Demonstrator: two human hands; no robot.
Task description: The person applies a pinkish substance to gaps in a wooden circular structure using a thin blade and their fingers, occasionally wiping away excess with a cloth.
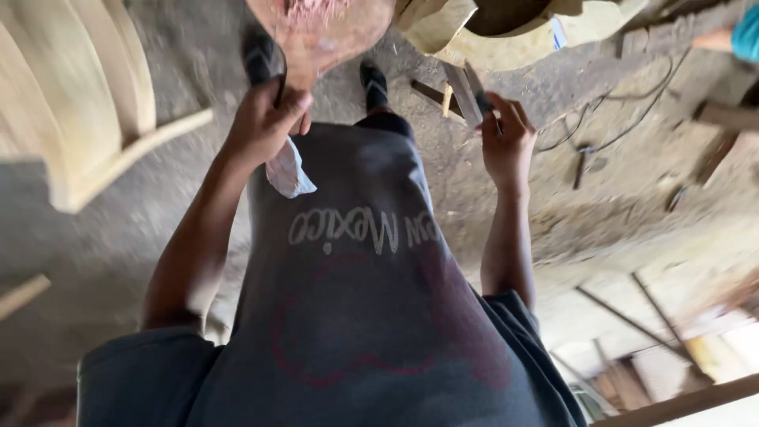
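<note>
Down past my grey shirt (356, 316), which I take as my landmark, everything is blurred by motion. Far left of the shirt stand pale curved wooden pieces (87, 103), leaning on the dirt floor (118, 237). Just above the shirt's left edge my left hand (265, 122) is closed round the narrow neck of a reddish wooden body (320, 32) shaped like a small guitar, with a scrap of white cloth or paper (288, 170) hanging below the fist. That body looks stiff, thin-walled and fairly light, I judge; the neck is the sound place to grip, since the broad face may dent or crack. Above the shirt my two dark shoes (373, 83) show. To the shirt's right my right hand (506, 138) is half curled, fingers pinching a flat grey strip (466, 91), perhaps a file or sanding block; I cannot tell which. Farther right, cables (617, 119) trail over the floor.
</note>
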